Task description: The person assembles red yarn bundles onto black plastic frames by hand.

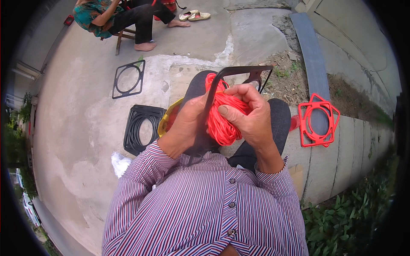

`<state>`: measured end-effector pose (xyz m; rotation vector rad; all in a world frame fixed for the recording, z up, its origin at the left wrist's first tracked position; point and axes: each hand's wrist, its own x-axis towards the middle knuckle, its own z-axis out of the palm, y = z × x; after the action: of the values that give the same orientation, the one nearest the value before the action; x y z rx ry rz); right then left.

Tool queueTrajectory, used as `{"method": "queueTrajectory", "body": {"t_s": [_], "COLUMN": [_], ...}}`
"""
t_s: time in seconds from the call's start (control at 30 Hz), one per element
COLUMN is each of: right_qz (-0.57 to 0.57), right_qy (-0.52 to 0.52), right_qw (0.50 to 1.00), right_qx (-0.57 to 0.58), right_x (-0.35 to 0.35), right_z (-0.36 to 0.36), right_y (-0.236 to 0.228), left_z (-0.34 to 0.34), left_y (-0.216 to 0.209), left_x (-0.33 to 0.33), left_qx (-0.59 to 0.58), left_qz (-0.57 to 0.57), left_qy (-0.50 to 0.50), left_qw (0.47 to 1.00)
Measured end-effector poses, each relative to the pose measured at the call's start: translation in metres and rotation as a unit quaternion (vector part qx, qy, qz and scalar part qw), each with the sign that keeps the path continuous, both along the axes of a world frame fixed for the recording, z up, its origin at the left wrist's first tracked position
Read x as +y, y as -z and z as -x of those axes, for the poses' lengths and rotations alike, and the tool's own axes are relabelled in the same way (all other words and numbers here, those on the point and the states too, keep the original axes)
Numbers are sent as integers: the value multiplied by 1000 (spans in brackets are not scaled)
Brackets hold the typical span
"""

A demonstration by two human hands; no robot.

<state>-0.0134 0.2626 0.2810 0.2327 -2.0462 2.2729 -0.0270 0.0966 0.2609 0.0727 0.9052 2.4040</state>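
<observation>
A thick bundle of bright red plastic cord is held above my lap. My left hand grips the bundle from its left side; those fingertips are mostly hidden behind the cord. My right hand closes on the bundle's right side, thumb and fingers pinching strands near its top. A black square frame stands tilted at the bundle, one side running down past my left hand. Whether the cord is attached to this frame I cannot tell.
Left of my knees lie a stack of black frames and a single black frame. Red frames are at the right. A yellow container stands by my left leg. Another person sits at the far left, near pale shoes.
</observation>
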Motion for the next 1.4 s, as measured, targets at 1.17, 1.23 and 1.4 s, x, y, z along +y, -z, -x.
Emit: {"method": "queueTrajectory", "body": {"t_s": [1.17,1.23,1.4], "right_qz": [478,484,615], "right_qy": [-103,-36,0], "right_qw": [871,872,786], "right_qx": [39,69,71], "right_x": [52,71,148], "right_z": [-38,-33,-6], "right_y": [40,37,66], "left_z": [15,17,9], "left_y": [2,2,4], "left_x": [-16,-22,-24], "left_qx": [113,81,78], "left_qz": [46,101,72], "left_qy": [23,6,-17], "left_qw": [992,991,994]}}
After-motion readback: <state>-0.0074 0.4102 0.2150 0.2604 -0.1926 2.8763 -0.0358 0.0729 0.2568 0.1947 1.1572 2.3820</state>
